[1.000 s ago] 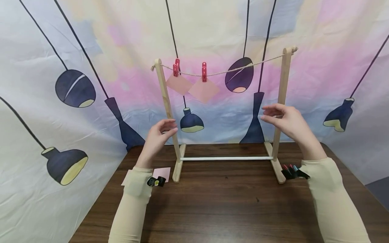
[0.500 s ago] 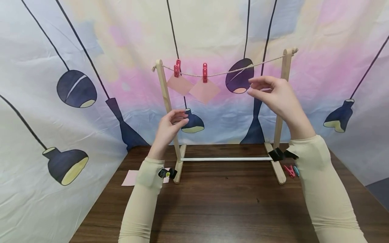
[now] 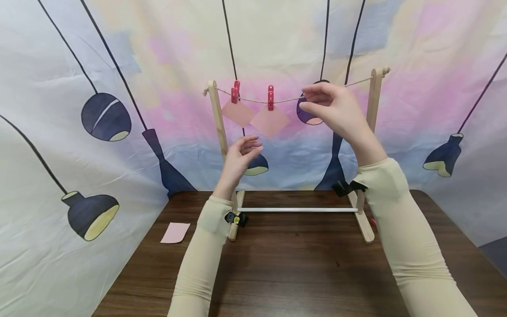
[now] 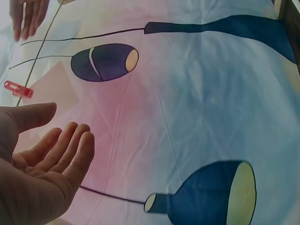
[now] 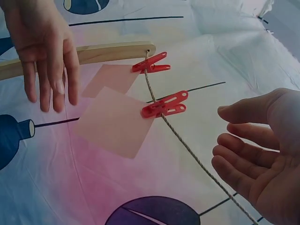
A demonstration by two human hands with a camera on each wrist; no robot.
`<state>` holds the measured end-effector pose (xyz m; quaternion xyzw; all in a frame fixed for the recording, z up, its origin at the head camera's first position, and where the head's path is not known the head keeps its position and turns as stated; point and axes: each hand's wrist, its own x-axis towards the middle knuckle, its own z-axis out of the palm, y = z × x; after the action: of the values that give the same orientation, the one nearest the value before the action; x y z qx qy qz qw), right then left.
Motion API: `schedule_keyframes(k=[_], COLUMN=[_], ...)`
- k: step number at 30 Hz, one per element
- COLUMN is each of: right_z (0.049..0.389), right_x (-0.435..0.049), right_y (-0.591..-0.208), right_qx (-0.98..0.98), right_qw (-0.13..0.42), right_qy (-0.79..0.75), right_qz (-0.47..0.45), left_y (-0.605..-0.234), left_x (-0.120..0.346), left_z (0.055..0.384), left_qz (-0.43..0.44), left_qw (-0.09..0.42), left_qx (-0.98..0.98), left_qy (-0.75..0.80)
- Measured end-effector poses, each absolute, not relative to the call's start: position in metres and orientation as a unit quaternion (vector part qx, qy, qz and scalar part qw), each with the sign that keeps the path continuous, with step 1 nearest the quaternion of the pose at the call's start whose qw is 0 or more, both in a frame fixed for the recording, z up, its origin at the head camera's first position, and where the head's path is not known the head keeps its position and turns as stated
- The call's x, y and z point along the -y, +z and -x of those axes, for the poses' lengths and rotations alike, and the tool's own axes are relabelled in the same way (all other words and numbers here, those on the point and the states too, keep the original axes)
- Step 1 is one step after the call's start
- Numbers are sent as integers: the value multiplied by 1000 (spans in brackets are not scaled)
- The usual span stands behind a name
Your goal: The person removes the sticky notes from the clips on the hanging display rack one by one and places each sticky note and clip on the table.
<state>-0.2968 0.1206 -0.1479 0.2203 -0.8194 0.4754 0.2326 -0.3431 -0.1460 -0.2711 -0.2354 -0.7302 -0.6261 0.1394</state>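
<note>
Two pink paper squares hang from a thin rope strung between wooden posts. A red clothespin clips the left paper; another red clothespin clips the right paper by its corner. My left hand is raised below the papers, fingers relaxed, thumb apart, holding nothing. In the left wrist view its palm and bent fingers show bare. My right hand is up at rope height, right of the second clothespin. Its thumb and fingers are parted with nothing between them, as the right wrist view shows.
The wooden frame's right post and white crossbar stand on a brown table. One loose pink paper lies at the left. A red clothespin peeks out beside my right sleeve. A lamp-patterned cloth hangs behind.
Both hands have risen and moved inward: the left to the right, the right leftward and up to the rope. The hanging papers and clothespins stay on the rope.
</note>
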Motion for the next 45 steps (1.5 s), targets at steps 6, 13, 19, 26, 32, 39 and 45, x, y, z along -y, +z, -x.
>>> schedule_keyframes(k=[6,13,19,26,32,39,45], right_z=[299,309,316,319,327,336,343], right_x=[-109,-96,-86,-80,-74,-69,-63], right_y=[-136,-124,-120,-116,-115,-118,-118], right_qx=[834,842,853,869,872,883,887], right_qw=[237,221,199,188,171,156,148], right_qy=[445,427,406,375,370,355,342], right_qz=[-226,-246,-259,-263,-272,-264,-271], left_y=[-267,-265,-267,-271,-276,-279,-281], left_x=[130,122,118,113,108,104,103], left_z=[352,364,369,369,367,363,364], left_qz=[227,205,213,224,220,222,217], left_qw=[122,122,166,183,181,171,173], left_qx=[710,670,633,626,625,634,645], left_qy=[-655,-703,-725,-725,-727,-721,-712])
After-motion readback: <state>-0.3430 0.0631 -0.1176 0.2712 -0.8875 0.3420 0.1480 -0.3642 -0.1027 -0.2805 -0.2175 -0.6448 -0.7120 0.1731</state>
